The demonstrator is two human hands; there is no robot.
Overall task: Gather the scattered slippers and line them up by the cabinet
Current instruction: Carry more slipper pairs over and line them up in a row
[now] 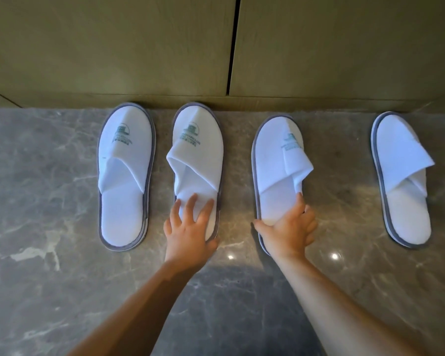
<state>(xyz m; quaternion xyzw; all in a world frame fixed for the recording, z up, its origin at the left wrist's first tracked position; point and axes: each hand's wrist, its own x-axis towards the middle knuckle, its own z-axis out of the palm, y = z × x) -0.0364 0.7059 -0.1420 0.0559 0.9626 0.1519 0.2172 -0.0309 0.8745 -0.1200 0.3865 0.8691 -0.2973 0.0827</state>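
1. Four white slippers lie toes toward the cabinet (165, 60) on the marble floor (49, 278): the far-left slipper (125, 176) and second slipper (198, 155) touch its base, the third slipper (275, 173) sits tilted and just short, and the far-right slipper (401, 181) lies well apart.
2. By my judgement the row is nearly done; squaring the third and closing the right gap remain.
3. The left hand (188, 232) rests spread and flat on the second slipper's heel.
4. The right hand (288, 229) pinches the third slipper's heel, thumb at one edge and fingers at the other.
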